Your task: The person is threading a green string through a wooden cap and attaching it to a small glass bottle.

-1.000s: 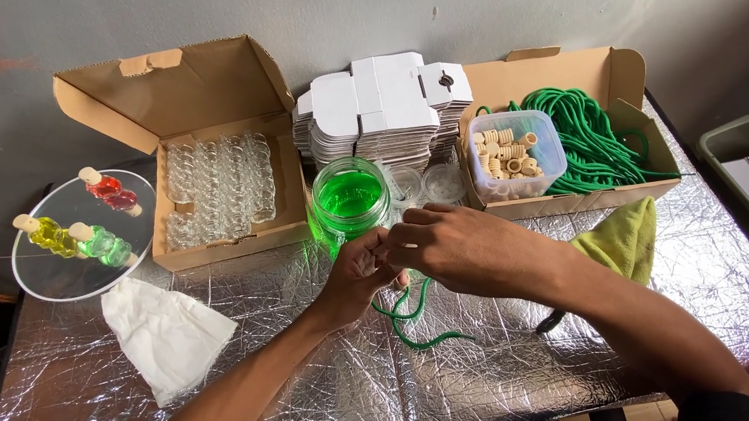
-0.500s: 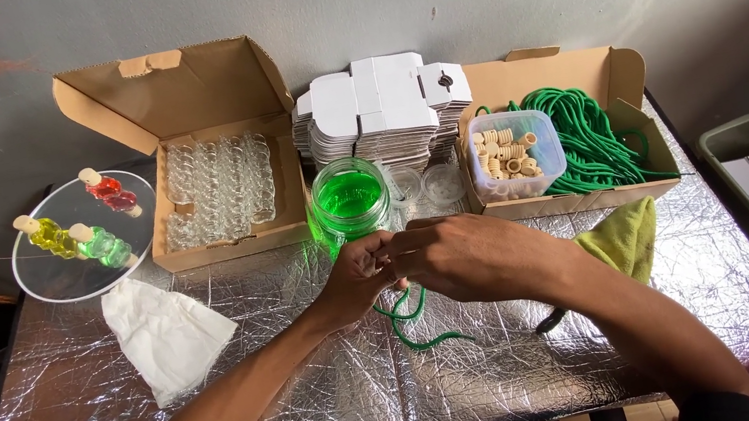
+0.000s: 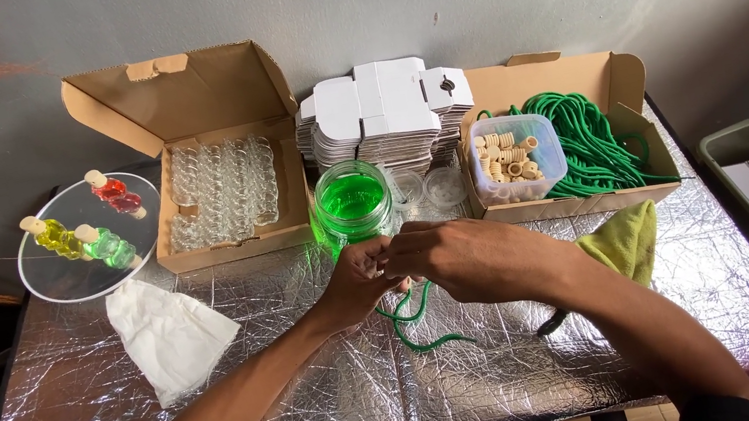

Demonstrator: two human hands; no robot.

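Little has shifted since half a second ago: left hand (image 3: 358,282) and right hand (image 3: 464,261) remain together before the green jar (image 3: 352,204), grip seemingly pinching a green cord (image 3: 413,321) trailing onto the desk (image 3: 325,401) for slack.

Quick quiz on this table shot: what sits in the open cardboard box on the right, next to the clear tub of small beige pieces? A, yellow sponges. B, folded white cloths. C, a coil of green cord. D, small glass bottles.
C: the right-hand cardboard box holds a coil of green cord beside the clear tub; the small glass bottles fill the left box instead.
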